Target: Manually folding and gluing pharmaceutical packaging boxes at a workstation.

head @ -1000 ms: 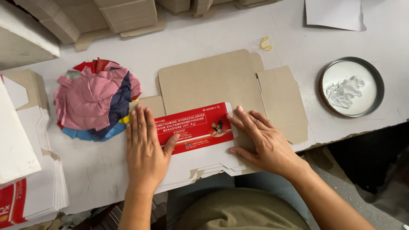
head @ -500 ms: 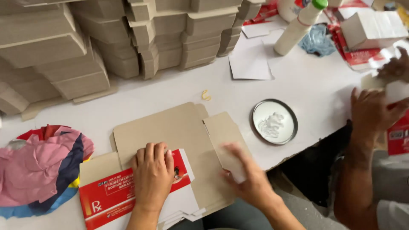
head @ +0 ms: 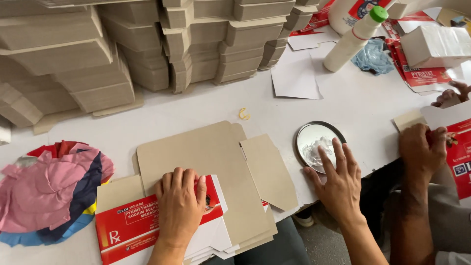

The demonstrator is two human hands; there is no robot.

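Left hand (head: 180, 208) lies flat, fingers (head: 177, 180) together, pressing the red-and-white carton blank (head: 128, 226) at the near edge of the white surface (head: 206, 105); the blank sits directly under the fingers, a brown unfolded blank (head: 206, 157) over its right part. Right hand (head: 339, 182) has fingers spread, tips over the round metal dish (head: 310, 135) of white paste (contact uncertain). A co-worker's hand (head: 421, 147) grips another carton at right.
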